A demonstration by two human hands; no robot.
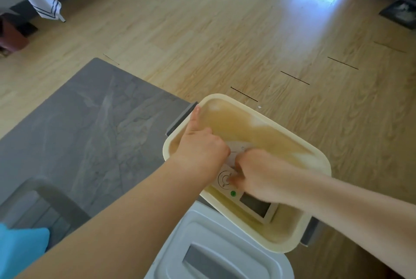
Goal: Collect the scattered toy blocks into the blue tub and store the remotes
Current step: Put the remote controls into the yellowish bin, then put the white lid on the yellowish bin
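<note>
- Left hand (pixel 202 148), fingers curled inside the cream bin (pixel 322 159), thumb along its ten-o'clock rim.
- White remote (pixel 243 191) lies in the bin.
- Right hand (pixel 258 175), from four o'clock, pinches the remote.

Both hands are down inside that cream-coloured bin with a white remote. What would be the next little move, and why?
Probably letting go and lifting both hands out. The white remote already lies inside the cream bin, apparently on its bottom. The left hand is curled beside it with one finger pointing along the rim, and the right hand has fingertips on the remote's dial. Nothing else seems to need placing here.
</note>
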